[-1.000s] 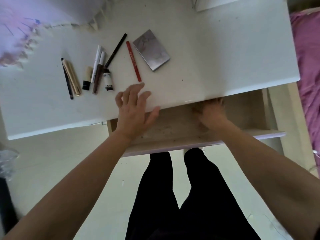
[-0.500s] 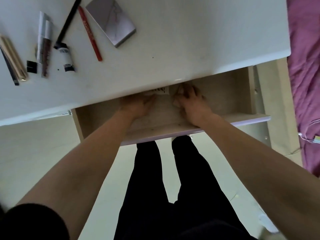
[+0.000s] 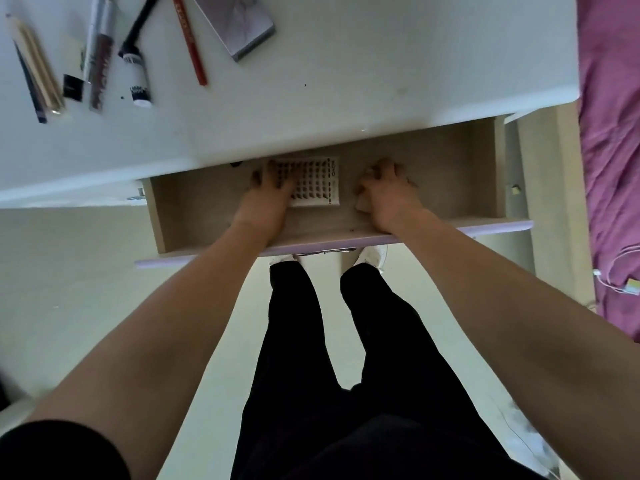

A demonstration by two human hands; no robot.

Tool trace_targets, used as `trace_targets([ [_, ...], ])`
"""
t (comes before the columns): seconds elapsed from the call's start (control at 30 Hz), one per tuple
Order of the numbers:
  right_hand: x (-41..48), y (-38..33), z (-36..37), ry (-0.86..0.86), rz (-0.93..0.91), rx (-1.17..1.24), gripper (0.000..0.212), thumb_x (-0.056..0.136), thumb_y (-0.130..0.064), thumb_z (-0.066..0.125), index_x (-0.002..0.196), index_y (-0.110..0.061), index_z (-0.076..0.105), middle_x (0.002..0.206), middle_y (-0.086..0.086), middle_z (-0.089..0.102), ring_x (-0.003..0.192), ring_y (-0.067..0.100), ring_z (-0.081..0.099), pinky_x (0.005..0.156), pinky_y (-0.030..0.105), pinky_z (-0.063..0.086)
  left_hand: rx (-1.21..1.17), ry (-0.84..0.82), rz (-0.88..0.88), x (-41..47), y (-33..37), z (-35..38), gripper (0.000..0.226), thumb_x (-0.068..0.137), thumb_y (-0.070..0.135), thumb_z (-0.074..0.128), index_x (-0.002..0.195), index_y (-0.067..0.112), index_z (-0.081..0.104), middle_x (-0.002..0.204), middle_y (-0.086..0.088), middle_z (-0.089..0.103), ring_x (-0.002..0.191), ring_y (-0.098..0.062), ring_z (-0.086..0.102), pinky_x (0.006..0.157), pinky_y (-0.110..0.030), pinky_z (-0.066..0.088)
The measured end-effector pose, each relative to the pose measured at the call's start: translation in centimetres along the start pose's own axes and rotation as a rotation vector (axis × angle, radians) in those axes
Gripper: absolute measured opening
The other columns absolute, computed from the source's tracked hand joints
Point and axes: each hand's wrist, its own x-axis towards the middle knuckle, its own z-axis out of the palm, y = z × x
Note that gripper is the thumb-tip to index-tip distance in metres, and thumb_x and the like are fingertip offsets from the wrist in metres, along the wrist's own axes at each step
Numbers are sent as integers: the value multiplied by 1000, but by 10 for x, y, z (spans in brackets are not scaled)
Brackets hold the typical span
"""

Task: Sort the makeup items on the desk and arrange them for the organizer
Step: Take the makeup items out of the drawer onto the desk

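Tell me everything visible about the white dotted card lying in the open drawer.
The white card is flat and rectangular, paper or thin plastic by its look, covered in rows of small dark marks, with a strip of print along its right edge, too small to read. It lies on the drawer floor, its far edge by the desk top. The left hand rests on its left part, fingers spread, hiding that side. The right hand does not touch it.
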Motion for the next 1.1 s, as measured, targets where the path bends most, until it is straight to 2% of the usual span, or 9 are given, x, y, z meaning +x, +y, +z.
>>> trace_targets([
  [0.13, -3, 3, -5, 100, 85, -56, 53, 90, -19, 58, 140, -14, 39, 139, 23, 38, 124, 42, 41, 88, 48, 47, -72, 53, -28, -23, -7, -10, 68, 88, 7, 51, 148, 36, 39, 149, -13, 40, 120, -45, 50, 90, -49, 49],
  [0.27, -17, 12, -10, 79, -46, 54, 31, 93, -25, 64, 122, -15, 59, 120, 16, 57, 108, 38, 60, 86, 42, 50, -149, 178, -3, -54, -12, -19, 59, 88, 14, 58, 142, 37, 49, 145, -4, 52, 114, -38, 58, 86, -44, 52],
  [0.43, -50, 11, -27, 251, -136, 419, 34, 89, -50, 68, 98, -18, 59, 91, -2, 55, 87, 25, 58, 71, 32, 41, -304, 403, 161, -95, -9, -40, 49, 86, 34, 52, 135, 25, 57, 130, -5, 64, 96, -32, 68, 70, -39, 56],
  [0.57, -68, -8, -47, 349, -9, 840, 34, 91, -52, 64, 95, -19, 62, 82, -11, 64, 72, 7, 59, 63, 18, 42, -402, 669, 162, -110, -24, -58, 41, 89, 24, 58, 129, 27, 50, 120, -6, 67, 74, -30, 70, 53, -36, 56],
  [0.7, -60, -56, -76, 432, 114, 1349, 29, 99, -47, 54, 100, -18, 55, 94, -5, 64, 80, 11, 64, 66, 28, 54, -420, 823, -37, -108, -66, -80, 47, 90, 18, 49, 137, 20, 49, 138, -13, 47, 91, -35, 64, 58, -39, 53],
  [0.8, -44, -91, -96, 424, 199, 1560, 22, 102, -34, 51, 111, -16, 57, 98, -4, 63, 83, 12, 61, 62, 25, 54, -461, 849, -275, -102, -108, -88, 48, 94, 12, 49, 142, 19, 47, 142, -18, 40, 100, -39, 63, 68, -44, 55],
  [0.9, -31, -114, -107, 451, 176, 1560, 22, 95, -20, 54, 115, -14, 62, 99, -2, 65, 87, 15, 59, 66, 25, 53, -464, 874, -449, -92, -149, -93, 53, 94, 9, 44, 147, 14, 39, 140, -25, 36, 109, -45, 57, 79, -51, 54],
  [1.0, -35, -124, -107, 413, 29, 1647, 35, 92, -14, 61, 126, -18, 58, 113, -5, 69, 98, 12, 64, 75, 24, 54, -566, 694, -591, -81, -175, -94, 63, 95, 14, 45, 153, 5, 21, 148, -26, 21, 127, -47, 38, 102, -54, 42],
  [1.1, -48, -121, -91, 491, -8, 1311, 52, 92, -27, 64, 140, -24, 45, 127, -9, 59, 108, 4, 58, 89, 24, 48, -535, 536, -610, -76, -178, -94, 79, 96, 34, 50, 156, 2, 9, 160, -24, 6, 140, -45, 21, 112, -56, 24],
])
